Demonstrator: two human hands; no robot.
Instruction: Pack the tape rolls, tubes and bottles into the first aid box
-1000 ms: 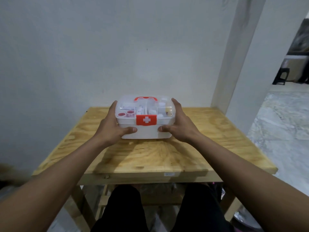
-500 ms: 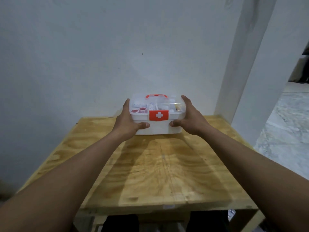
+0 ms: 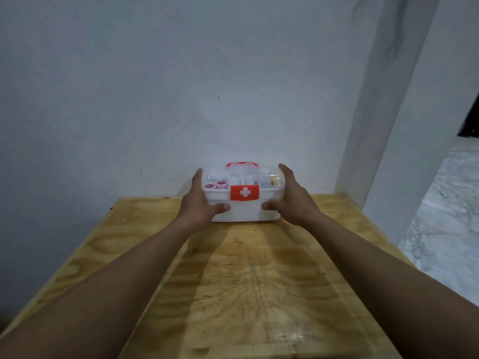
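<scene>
Plywood table (image 3: 233, 281) set against a plain white wall (image 3: 181, 86); pale marbled floor (image 3: 445, 229) shows at right.

Obs. 1: the first aid box (image 3: 246, 212) sits at the far end of the table, just in front of the wall, its base seemingly down on the wood. Clear lid (image 3: 264, 177) is closed. The red latch (image 3: 244, 192) with a white cross faces the person, and the red handle (image 3: 242, 164) lies flat on top.

Obs. 2: two pink tape rolls (image 3: 215, 185) are visible through the lid, in the left part. Other contents are pale, with a yellow spot at right; too small to identify.

Obs. 3: the left hand (image 3: 199, 206) clasps the box's left end, fingers laid straight along the side wall and thumb hooked round onto the front face. The right hand (image 3: 294, 202) mirrors it on the right end. Both arms are stretched out nearly straight.

Change vs. 1.0 s ago: the box was then mid-table, well short of the wall. By 0.5 s ago it had gone toward the back, and now it is further back again, close to the wall. The hold looks the same in all three records, a hand at each end with the thumbs in front. Lid closed and latch forward throughout
</scene>
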